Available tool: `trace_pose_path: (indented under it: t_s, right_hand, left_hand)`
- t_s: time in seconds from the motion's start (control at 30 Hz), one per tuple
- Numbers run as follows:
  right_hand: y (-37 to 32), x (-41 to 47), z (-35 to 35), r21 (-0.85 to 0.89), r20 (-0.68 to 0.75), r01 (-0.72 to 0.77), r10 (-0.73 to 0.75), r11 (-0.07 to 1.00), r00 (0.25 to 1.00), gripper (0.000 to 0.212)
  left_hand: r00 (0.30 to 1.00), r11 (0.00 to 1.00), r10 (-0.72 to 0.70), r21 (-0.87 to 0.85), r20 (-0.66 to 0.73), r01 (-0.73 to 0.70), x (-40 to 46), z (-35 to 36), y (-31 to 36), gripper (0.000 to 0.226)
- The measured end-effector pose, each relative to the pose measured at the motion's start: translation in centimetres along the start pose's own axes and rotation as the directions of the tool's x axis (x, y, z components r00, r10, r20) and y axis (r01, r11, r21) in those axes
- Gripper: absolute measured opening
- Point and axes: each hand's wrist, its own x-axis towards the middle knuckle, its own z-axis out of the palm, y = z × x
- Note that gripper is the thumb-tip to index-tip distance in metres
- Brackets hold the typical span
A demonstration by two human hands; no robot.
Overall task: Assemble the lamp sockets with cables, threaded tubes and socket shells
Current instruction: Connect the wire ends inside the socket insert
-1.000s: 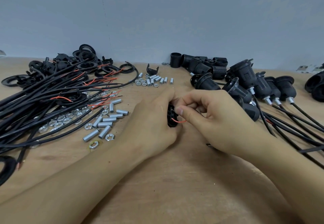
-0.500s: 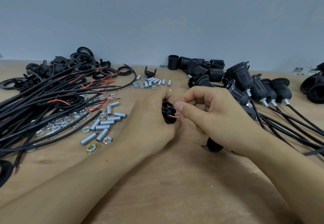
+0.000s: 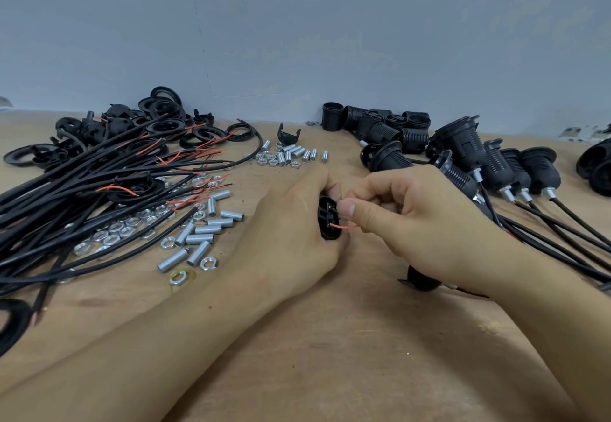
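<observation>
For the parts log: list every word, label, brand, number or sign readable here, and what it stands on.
None: no readable text in the head view.
Black socket insert in the left hand: moulded ridges only, no legible marking.
Finished sockets at right: ribbed shells, any marks too small to read.
Threaded tubes and nuts: bare metal.
Pale object by the wall: blurred.

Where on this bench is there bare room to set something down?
The bare wood of the table in front, between the two forearms, is free. Crowded: the cable bundle and threaded tubes to the left, finished sockets to the right.
</observation>
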Motion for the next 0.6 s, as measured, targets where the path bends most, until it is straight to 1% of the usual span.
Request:
trace_pose_path:
  t_s: [0.1,0.17,0.2,0.3,0.43,0.5,0.6]
  right_hand:
    - [0.2,0.0,-0.4,0.082,0.036,-0.092,0.089,0.992,0.995,0.028]
    - [0.3,0.1,-0.4,0.118,0.039,-0.143,0.140,0.983,0.989,0.032]
    - [0.3,0.1,-0.3,0.116,0.023,-0.146,0.144,0.982,0.989,0.033]
    - [0.4,0.2,0.4,0.077,-0.055,-0.068,0.073,0.995,0.996,0.031]
    - [0.4,0.2,1.0,0.053,-0.141,-0.005,0.013,0.999,0.990,0.018]
    - [0.4,0.1,1.1,0.076,-0.149,0.011,0.000,0.997,0.989,0.015]
    - [0.4,0.0,1.0,0.071,-0.117,0.032,-0.024,0.997,0.993,0.013]
  left_hand:
    - [0.996,0.994,0.076,0.069,0.052,-0.079,0.1,-0.1,0.1,0.032]
    - [0.993,0.990,0.094,0.098,0.070,-0.101,0.1,-0.3,0.2,0.033]
    - [0.992,0.990,0.093,0.099,0.083,-0.101,0.0,-0.3,0.3,0.030]
    - [0.994,0.997,0.064,0.046,0.093,-0.068,-0.1,-0.2,0.2,0.022]
    - [0.999,0.997,-0.044,-0.070,0.009,0.044,-0.1,0.1,0.0,0.021]
    - [0.998,0.994,-0.066,-0.088,-0.019,0.064,0.0,0.1,-0.1,0.025]
    - [0.997,0.993,-0.079,-0.084,-0.016,0.078,0.1,0.1,-0.2,0.026]
